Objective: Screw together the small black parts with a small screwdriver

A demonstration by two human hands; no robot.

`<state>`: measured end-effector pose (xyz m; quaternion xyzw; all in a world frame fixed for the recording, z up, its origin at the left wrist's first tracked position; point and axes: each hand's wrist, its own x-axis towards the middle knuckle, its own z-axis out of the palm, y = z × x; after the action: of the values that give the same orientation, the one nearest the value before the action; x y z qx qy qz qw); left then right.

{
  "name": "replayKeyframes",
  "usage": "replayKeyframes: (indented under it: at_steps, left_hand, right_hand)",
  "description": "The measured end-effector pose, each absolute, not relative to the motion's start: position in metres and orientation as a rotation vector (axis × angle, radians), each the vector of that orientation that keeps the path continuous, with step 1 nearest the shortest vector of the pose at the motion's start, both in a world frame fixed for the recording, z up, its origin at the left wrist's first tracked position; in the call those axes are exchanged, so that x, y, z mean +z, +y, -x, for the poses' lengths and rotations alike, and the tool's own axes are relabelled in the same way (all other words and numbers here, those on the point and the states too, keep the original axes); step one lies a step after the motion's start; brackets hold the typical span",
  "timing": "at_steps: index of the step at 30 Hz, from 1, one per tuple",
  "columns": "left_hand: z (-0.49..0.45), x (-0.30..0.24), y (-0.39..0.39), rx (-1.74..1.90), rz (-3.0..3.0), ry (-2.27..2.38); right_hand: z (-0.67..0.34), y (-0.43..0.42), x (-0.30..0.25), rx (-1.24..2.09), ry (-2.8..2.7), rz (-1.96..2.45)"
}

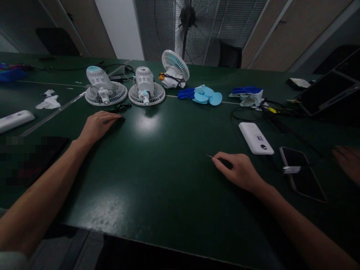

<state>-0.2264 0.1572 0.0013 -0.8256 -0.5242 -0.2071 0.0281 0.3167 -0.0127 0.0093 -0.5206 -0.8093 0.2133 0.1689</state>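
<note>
My left hand (97, 125) rests over the green table, its thumb and fingers pinched on a small black object (123, 119) whose kind I cannot make out. Just behind those fingertips lies a bundled black cable (121, 107). Farther to the right, my right hand (239, 168) pinches a thin, pin-like metal piece (209, 155) between thumb and index finger, its tip pointing left. Beyond my hands, one small white fan (105, 89) and a second white fan (146, 90) lie face down. A third white fan (174, 69) leans on its side. The light blue fan blade (208, 95) lies right of them.
Blue gloves (185, 93) and white-blue gloves (247, 95) lie on the table (168, 195). A white power bank (255, 138) and a phone (305, 176) lie at right, near another person's hand (348, 161). Crumpled tissue (49, 102) and another white device (17, 120) are at left.
</note>
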Motion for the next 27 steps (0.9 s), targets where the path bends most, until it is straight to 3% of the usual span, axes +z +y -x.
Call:
replayKeyframes:
  at_steps: [27]
  left_hand:
    - [0.218, 0.002, 0.148, -0.561, 2.393, -1.746]
  right_hand:
    - [-0.315, -0.013, 0.011, 0.607, -2.315, 1.499]
